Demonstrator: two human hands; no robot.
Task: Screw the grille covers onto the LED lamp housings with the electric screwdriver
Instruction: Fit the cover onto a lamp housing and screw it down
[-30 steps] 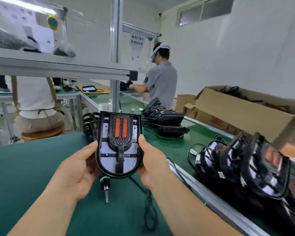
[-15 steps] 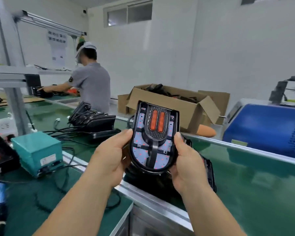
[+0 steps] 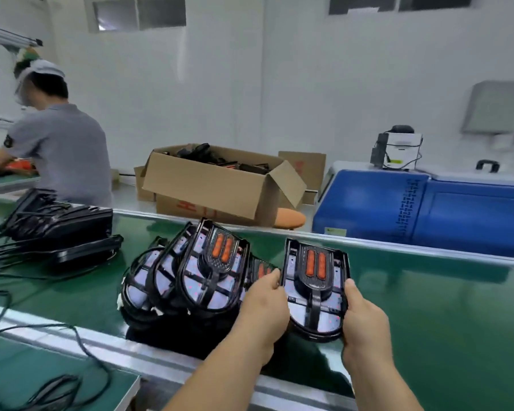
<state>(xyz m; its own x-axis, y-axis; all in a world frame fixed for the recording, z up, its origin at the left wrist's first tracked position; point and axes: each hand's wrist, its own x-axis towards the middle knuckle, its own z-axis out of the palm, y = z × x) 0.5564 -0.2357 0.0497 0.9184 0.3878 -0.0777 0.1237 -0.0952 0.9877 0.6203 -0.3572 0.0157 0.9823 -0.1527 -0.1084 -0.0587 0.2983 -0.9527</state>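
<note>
I hold the LED lamp housing (image 3: 315, 295) in both hands, just to the right of the leaning row of lamps (image 3: 196, 280) and low above the green belt (image 3: 442, 307) on which that row stands. My left hand (image 3: 264, 310) grips the left edge with curled fingers. This hand is between the housing and the row, very near the last lamp of the row. My right hand (image 3: 364, 318) grips the right edge on the side away from the row, with the thumb on the front rim. The grille cover (image 3: 314, 269) with its two orange bars sits on the front of the housing. I cannot tell if its screws are in.

I think the main danger is my left hand. If I bring the housing to the row, the knuckles can push the last lamp, and because the lamps rest one on another, the whole row may slide or fall. If I release the housing too upright beside the row, it can tip forward onto the grille. Any cable behind it is hidden from me and may catch.
</note>
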